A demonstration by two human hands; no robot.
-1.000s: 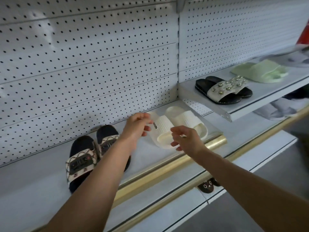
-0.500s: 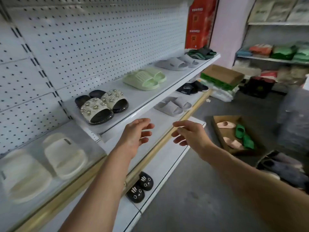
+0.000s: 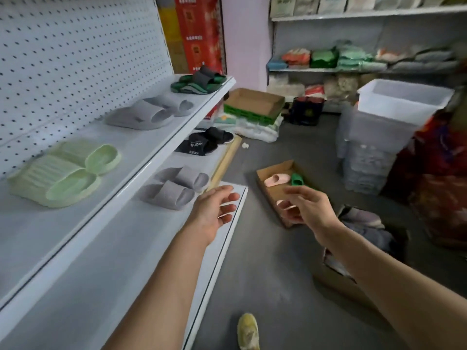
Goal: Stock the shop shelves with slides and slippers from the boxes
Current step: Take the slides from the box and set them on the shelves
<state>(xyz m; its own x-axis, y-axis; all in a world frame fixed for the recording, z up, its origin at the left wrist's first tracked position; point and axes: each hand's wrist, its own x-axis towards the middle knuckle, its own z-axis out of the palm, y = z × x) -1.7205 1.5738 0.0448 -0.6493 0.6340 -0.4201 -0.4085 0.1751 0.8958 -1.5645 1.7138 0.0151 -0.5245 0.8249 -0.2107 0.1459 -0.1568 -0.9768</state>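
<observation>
My left hand (image 3: 214,210) and my right hand (image 3: 303,205) are both held out empty, fingers apart, above the edge of the lower white shelf (image 3: 126,248) and the floor. A cardboard box (image 3: 271,190) on the floor ahead holds a pink slide (image 3: 276,179) and a green slide (image 3: 297,179); my right hand hides part of it. The upper shelf (image 3: 141,147) carries light green slides (image 3: 63,170), grey slides (image 3: 149,113) and green-black slides (image 3: 198,82). Grey slides (image 3: 174,188) and black slides (image 3: 204,141) sit on the lower shelf.
A second box with grey slippers (image 3: 366,228) stands on the floor at the right. Clear plastic tubs (image 3: 384,127) are stacked behind it. An empty cardboard tray (image 3: 255,104) rests on white bundles at the back. My yellow shoe (image 3: 249,330) shows below.
My view has swung right, away from the white slides set on the shelf, toward the floor boxes. Both hands let go and now hang empty in front.
</observation>
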